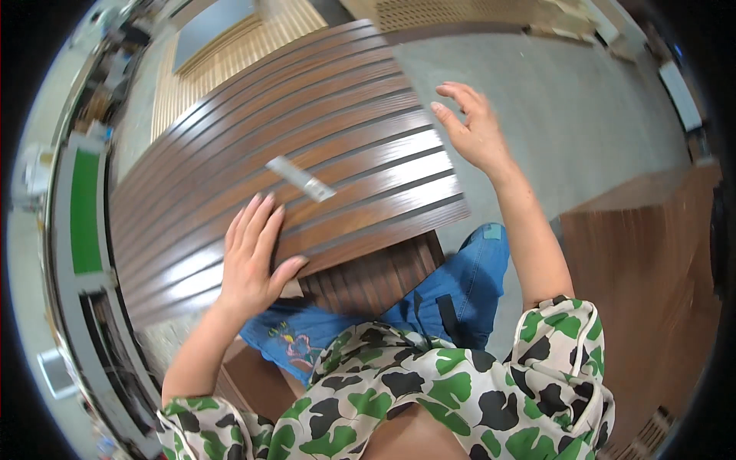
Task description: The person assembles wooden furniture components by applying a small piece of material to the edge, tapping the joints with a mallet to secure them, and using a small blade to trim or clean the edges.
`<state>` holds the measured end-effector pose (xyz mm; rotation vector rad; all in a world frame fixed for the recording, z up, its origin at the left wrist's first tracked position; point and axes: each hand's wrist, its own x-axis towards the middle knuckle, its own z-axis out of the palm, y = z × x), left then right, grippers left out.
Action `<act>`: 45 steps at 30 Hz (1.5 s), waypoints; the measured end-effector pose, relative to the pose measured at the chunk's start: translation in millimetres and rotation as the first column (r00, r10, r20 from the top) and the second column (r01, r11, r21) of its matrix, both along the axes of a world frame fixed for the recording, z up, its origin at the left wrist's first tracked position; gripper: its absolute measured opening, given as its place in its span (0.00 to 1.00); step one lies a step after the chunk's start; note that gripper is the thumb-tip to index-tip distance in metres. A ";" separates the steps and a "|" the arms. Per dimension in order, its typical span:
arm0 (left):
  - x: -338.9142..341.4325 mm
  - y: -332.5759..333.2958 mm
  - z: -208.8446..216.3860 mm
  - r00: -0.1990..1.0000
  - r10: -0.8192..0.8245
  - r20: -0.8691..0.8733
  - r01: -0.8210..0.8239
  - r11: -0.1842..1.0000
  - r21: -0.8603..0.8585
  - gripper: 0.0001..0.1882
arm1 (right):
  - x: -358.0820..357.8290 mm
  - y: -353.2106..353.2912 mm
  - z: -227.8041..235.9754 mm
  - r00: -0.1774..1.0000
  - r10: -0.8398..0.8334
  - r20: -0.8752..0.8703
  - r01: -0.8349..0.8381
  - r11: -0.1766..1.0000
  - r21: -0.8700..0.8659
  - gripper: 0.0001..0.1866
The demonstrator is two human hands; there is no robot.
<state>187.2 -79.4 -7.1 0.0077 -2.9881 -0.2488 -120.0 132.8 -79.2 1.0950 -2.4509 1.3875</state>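
Observation:
A glossy dark-brown slatted panel [345, 115] with black grooves lies in front of me, above my lap. My left hand [253, 257] rests on its near edge, fingers spread flat and thumb out to the side. Just beyond those fingertips lies a small silvery-grey strip [300, 179], slanted across the slats; its kind is not clear. My right hand [471, 126] hangs in the air off the panel's right edge, fingers loosely bent and apart, with nothing seen in it. Beneath the near edge shows another brown ribbed piece [376, 280].
Brown boards [636, 299] stand at the right. Light ribbed wooden panels [287, 23] lie at the far left, with a grey flat sheet [211, 34] on them. A long machine or bench with a green panel [86, 211] runs along the left. Grey floor [575, 115] extends beyond my right hand.

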 end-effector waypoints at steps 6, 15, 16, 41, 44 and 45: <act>19.5 -10.5 46.1 0.992 -0.016 0.127 0.020 0.999 -0.028 0.31 | 48.3 45.5 -97.5 0.556 -0.022 0.831 0.237 0.962 -0.133 0.27; 30.8 -17.6 36.4 0.981 -0.052 0.187 0.042 0.997 0.060 0.37 | 226.5 48.2 -118.0 0.305 -0.082 0.949 0.495 0.865 -0.084 0.24; 30.3 -16.3 33.5 0.980 -0.045 0.195 0.033 0.998 0.062 0.36 | 226.6 49.9 -110.2 0.289 -0.120 0.950 0.478 0.878 -0.035 0.24; 19.8 -12.3 26.8 0.984 -0.014 0.179 0.013 1.000 0.007 0.37 | 158.1 44.2 -147.7 -0.622 0.219 0.752 0.677 0.633 0.376 0.35; 22.2 -13.9 31.7 0.979 0.004 0.202 -0.004 1.000 -0.001 0.37 | 148.6 31.5 -157.6 -0.712 0.023 0.702 0.549 0.642 0.535 0.30; 22.1 -15.3 30.9 0.979 0.005 0.202 -0.003 1.000 -0.010 0.37 | 153.5 30.4 -160.5 -0.699 0.090 0.709 0.586 0.641 0.496 0.29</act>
